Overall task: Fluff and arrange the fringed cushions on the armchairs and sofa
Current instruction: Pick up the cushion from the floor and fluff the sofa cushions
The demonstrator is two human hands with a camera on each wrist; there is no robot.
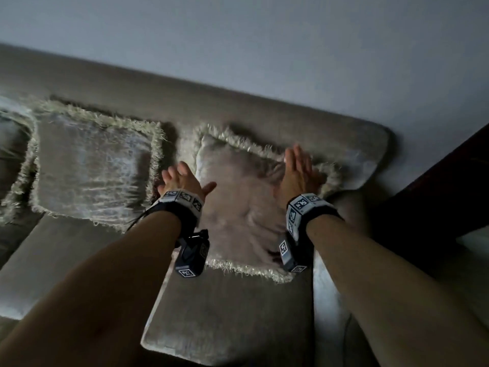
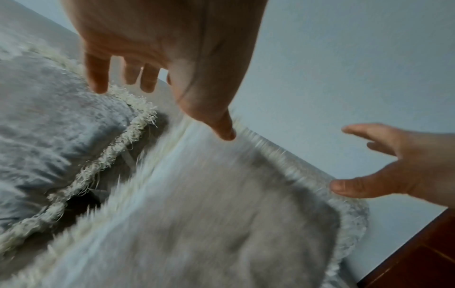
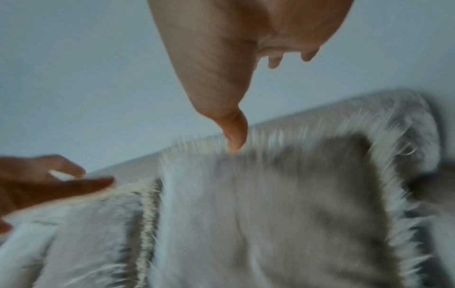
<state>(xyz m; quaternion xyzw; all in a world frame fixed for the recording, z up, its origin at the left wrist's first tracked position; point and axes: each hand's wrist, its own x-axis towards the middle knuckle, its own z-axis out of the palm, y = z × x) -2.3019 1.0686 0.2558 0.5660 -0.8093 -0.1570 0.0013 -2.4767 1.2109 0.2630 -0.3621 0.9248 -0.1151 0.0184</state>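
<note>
A pale fringed cushion (image 1: 238, 205) leans on the backrest at the right end of the grey sofa (image 1: 225, 319). My left hand (image 1: 181, 177) hovers at its left edge with fingers spread and straight, and my right hand (image 1: 299, 168) stands edge-on over its right part, fingers straight. In the left wrist view this cushion (image 2: 209, 224) is blurred; my left hand (image 2: 157, 58) is above it and the right hand (image 2: 393, 165) has its thumb at the fringe. In the right wrist view the right hand (image 3: 246, 58) points its thumb at the cushion's (image 3: 270, 214) top fringe. Neither hand holds anything.
A second fringed cushion (image 1: 90, 170) leans on the backrest to the left, and part of a third (image 1: 10, 144) shows at the far left. Dark wooden furniture (image 1: 436, 197) stands close against the sofa's right end. A plain wall (image 1: 264, 49) rises behind.
</note>
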